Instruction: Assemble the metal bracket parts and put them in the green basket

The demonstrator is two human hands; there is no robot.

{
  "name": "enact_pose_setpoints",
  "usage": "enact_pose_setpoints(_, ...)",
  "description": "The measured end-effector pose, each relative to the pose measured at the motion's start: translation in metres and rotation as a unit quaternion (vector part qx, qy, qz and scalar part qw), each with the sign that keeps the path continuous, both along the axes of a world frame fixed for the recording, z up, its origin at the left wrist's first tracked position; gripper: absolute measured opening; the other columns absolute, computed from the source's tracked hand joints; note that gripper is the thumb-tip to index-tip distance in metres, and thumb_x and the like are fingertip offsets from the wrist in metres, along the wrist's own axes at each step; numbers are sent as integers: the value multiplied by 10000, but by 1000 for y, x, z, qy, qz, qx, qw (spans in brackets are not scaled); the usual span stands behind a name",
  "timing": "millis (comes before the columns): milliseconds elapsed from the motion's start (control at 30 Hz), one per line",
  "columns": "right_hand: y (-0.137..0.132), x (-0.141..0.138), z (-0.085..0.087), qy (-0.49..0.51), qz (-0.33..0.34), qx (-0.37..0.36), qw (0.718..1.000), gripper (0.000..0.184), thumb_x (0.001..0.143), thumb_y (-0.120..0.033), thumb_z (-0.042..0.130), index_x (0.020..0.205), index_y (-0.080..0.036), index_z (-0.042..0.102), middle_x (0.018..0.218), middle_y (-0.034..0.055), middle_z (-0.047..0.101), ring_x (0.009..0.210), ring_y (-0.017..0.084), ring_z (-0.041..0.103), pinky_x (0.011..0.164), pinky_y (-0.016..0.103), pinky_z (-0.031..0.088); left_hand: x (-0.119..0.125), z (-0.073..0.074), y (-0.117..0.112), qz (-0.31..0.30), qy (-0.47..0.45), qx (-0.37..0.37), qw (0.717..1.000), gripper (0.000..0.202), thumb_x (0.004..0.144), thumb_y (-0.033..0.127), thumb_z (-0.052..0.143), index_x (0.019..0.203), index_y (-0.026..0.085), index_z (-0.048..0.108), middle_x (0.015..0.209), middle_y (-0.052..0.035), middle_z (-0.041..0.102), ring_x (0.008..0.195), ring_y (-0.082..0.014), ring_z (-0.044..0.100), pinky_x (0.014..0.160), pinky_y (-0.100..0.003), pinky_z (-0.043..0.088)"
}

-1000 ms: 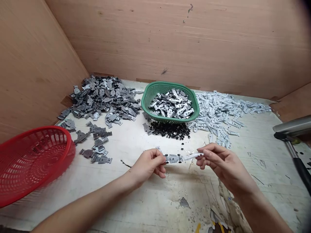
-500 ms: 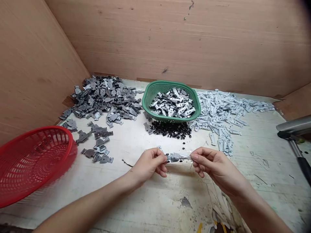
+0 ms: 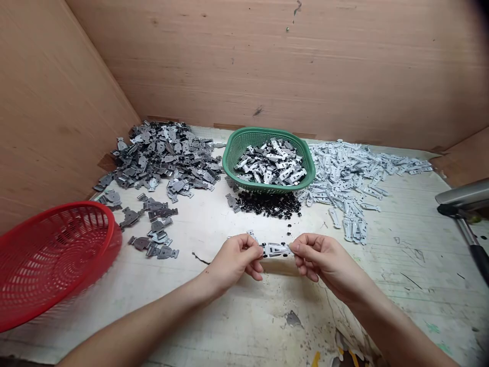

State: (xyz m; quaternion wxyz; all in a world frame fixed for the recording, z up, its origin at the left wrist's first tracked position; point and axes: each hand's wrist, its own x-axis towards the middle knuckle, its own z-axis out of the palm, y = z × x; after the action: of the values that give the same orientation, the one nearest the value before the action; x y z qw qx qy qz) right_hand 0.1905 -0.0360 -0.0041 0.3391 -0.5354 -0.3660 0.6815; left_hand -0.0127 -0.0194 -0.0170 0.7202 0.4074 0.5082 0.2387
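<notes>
Just above the worn white table top [image 3: 237,316], my left hand [image 3: 235,259] and my right hand [image 3: 324,260] pinch the two ends of a small grey metal part [image 3: 277,250] with black pieces on it. Both hands are closed on it, fingertips facing each other. Beyond them lies a small heap of black pieces [image 3: 269,205] in front of a green basket [image 3: 233,148] that holds several assembled metal parts.
A pile of dark grey metal plates [image 3: 164,155] lies at the back left, and a pile of light metal strips [image 3: 355,173] at the back right. A red basket [image 3: 49,255] stands tilted at the left. A metal tool with a handle [image 3: 464,214] is at the right edge. Wooden walls enclose the table.
My right hand has moved left toward my left hand, and the light strip that stuck out on the right has slid into the grey part, so the piece between my hands is shorter.
</notes>
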Motion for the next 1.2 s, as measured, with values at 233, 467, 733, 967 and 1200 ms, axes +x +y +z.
enact_pose_setpoints(233, 1, 1, -4, -8, -2, -7, 1000, 352, 691, -439, 723, 637, -138, 549, 532, -10, 571, 420, 53, 477, 361, 152, 278, 0, 1, 1, -4, 5, 1, 1000, 195, 772, 310, 578, 711, 155, 477, 540, 12, 604, 439, -96, 587, 498, -199, 437)
enact_pose_setpoints(467, 1, 3, -12, -13, -1, -13, 1000, 364, 672, -452, 737, 662, -149, 537, 523, -28, 543, 422, 48, 449, 371, 159, 240, 0, -1, 1, -12, -8, 4, 1000, 203, 771, 322, 585, 728, 153, 481, 547, 16, 604, 445, -95, 587, 499, -199, 434)
enact_pose_setpoints(733, 0, 7, -14, -34, 63, 12, 997, 362, 764, -499, 635, 769, -141, 583, 587, -10, 570, 435, 56, 438, 403, 179, 315, 0, 5, -1, -17, -29, -6, 999, 195, 769, 304, 573, 710, 156, 461, 522, 32, 573, 416, -81, 554, 484, -196, 426)
enact_pose_setpoints(967, -2, 6, -18, -34, 104, 46, 993, 345, 797, -476, 609, 761, -133, 601, 575, 17, 607, 453, 86, 502, 479, 223, 384, 0, 1, -1, -18, -35, 11, 999, 202, 768, 312, 578, 716, 161, 454, 521, 32, 567, 423, -83, 546, 493, -209, 447)
enact_pose_setpoints(1200, 0, 5, -15, -28, 101, 46, 993, 355, 773, -487, 631, 738, -137, 580, 554, 4, 589, 458, 85, 499, 488, 225, 401, -2, -1, 0, -16, -36, 32, 999, 196, 778, 315, 572, 725, 163, 460, 521, 38, 545, 434, -78, 521, 489, -222, 466)
